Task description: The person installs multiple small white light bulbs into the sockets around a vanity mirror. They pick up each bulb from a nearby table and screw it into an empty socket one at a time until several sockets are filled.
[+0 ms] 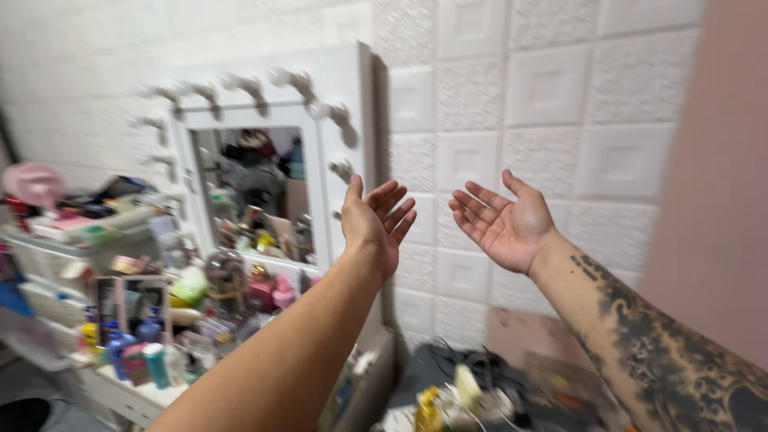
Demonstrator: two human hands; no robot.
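Note:
My left hand (376, 220) is raised in front of me, fingers spread, back of the hand toward the camera, holding nothing. My right hand (506, 222) is lifted beside it, palm up and open, also empty; its forearm bears dark tattoos. Both hands hover in the air before a white embossed wall (512, 96), just right of a white vanity mirror (256, 184) ringed with bulbs. Neither hand touches anything. The picture is motion-blurred.
A white vanity table (120, 392) at lower left is crowded with bottles, jars and cosmetics. A white storage basket (72, 256) stands at far left. Cables and small items (472, 384) lie low in the middle. A pink surface (720, 176) fills the right edge.

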